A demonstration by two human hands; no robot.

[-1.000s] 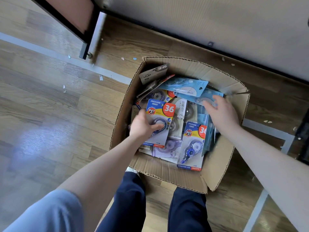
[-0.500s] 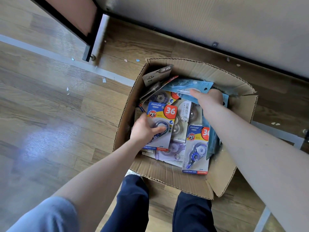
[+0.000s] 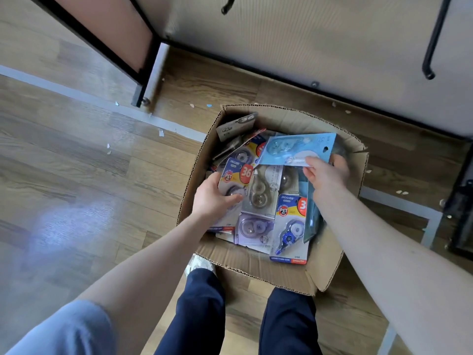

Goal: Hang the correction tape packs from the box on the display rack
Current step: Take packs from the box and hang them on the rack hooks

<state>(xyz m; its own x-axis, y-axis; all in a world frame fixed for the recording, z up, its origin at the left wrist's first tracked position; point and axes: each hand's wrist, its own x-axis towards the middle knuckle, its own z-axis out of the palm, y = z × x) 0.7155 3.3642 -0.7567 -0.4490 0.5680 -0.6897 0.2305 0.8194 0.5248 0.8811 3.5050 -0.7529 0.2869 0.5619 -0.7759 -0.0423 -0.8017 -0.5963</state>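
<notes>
An open cardboard box (image 3: pixel 258 267) stands on the wooden floor, filled with several correction tape packs. My left hand (image 3: pixel 213 198) grips a blue and yellow pack marked 36 (image 3: pixel 236 175) at the box's left side. My right hand (image 3: pixel 326 172) pinches the lower edge of a light blue pack (image 3: pixel 291 148), lifted and tilted over the far right of the box. Another blue and yellow pack (image 3: pixel 290 226) lies at the near right. Black hooks of the display rack (image 3: pixel 431 42) hang above, in front of a pale panel.
A black metal frame leg (image 3: pixel 139 98) stands on the floor to the left of the box. My dark trouser legs (image 3: pixel 197 313) are just in front of the box. A dark object (image 3: pixel 460 208) sits at the right edge. Paper scraps dot the floor.
My right hand moved from the box's right side to the far side, took the light blue pack and lifted it. My left hand kept its grip on the 36 pack and raised it slightly.
</notes>
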